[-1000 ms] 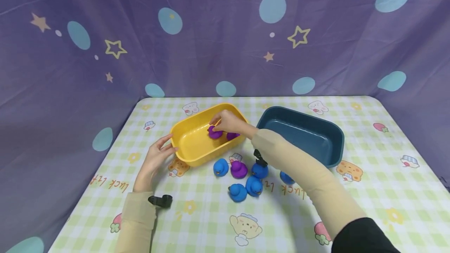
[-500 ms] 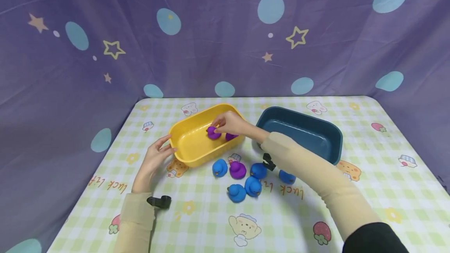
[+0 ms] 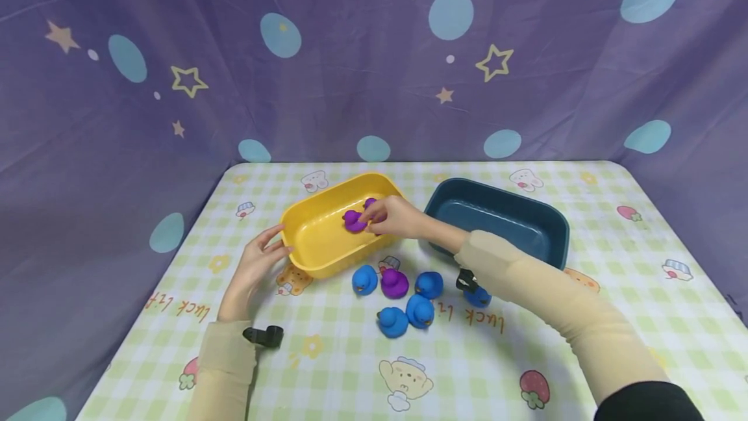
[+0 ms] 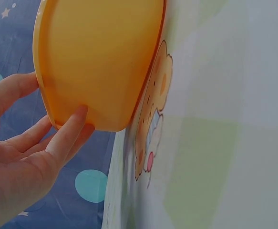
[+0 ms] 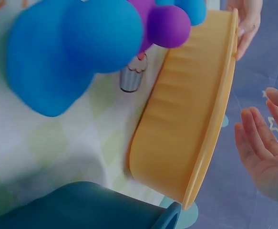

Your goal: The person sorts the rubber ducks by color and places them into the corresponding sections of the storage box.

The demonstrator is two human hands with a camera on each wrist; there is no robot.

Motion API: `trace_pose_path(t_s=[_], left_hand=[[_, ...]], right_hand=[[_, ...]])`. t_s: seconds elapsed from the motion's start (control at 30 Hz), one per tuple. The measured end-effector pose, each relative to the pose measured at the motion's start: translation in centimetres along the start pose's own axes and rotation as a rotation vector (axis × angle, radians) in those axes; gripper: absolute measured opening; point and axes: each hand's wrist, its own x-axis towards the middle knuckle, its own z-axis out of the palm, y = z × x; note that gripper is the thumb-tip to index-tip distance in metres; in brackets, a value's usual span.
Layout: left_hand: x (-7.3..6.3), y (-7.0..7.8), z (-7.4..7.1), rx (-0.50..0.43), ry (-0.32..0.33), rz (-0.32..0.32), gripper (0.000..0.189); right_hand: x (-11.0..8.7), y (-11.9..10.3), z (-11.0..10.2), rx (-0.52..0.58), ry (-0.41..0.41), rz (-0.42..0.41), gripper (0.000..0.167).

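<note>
My left hand (image 3: 260,265) holds the left end of the yellow basin (image 3: 315,265), thumb against the outer wall and fingers at the rim, as the left wrist view shows. Over the basin's right part hovers my right hand (image 3: 397,216); in the right wrist view its fingers (image 5: 258,133) are loosely bent with nothing between them. A purple rubber duck (image 3: 352,221) lies in the basin just left of these fingertips. Behind the hand another purple duck (image 3: 369,203) shows in part; the hand hides some of the basin floor.
A dark teal basin (image 3: 552,213) stands to the right, under the right forearm. In front of the yellow basin lie a purple duck (image 3: 395,283) and several blue ducks (image 3: 392,321). One blue duck (image 3: 478,297) sits apart, partly behind the right wrist camera (image 3: 466,280).
My right hand has let go of the purple duck inside the yellow basin and moved a little right and toward me. The left hand stays at the rim.
</note>
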Motion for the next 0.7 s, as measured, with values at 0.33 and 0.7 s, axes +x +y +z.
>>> trace_pose_path(t_s=[0.33,0.7], left_hand=[[0.0,-0.1,-0.1,-0.015,-0.008,0.001,0.063],[0.2,-0.2,-0.1,-0.017,-0.009,-0.008,0.063]], right_hand=[[-2.0,-0.4,0.7,-0.043,-0.012,-0.072,0.016],[-3.7,0.2,1.3,-0.032,-0.084,-0.075,0.017]])
